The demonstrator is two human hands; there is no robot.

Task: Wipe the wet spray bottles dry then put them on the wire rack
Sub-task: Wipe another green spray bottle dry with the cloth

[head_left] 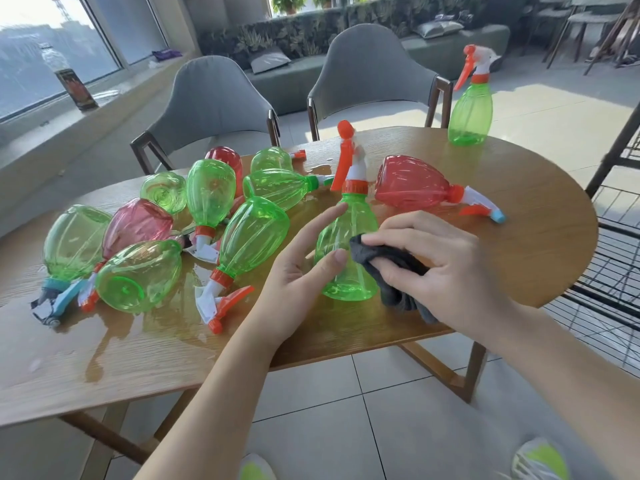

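Upright green bottle (346, 251) between hands: left fingers (322, 233) straight, touching; right fingers (398, 244) clutch grey cloth (394, 271) against it.

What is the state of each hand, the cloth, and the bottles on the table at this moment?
Left hand: open, fingers resting on the upright green bottle.
Right hand: grips the dark cloth, pressing it on that bottle.
Upright green bottle: standing, being wiped.
Far green bottle: standing alone, far right.
Red bottle: lying on its side.
Pile of bottles: lying down.
Table: wet, puddles near pile.
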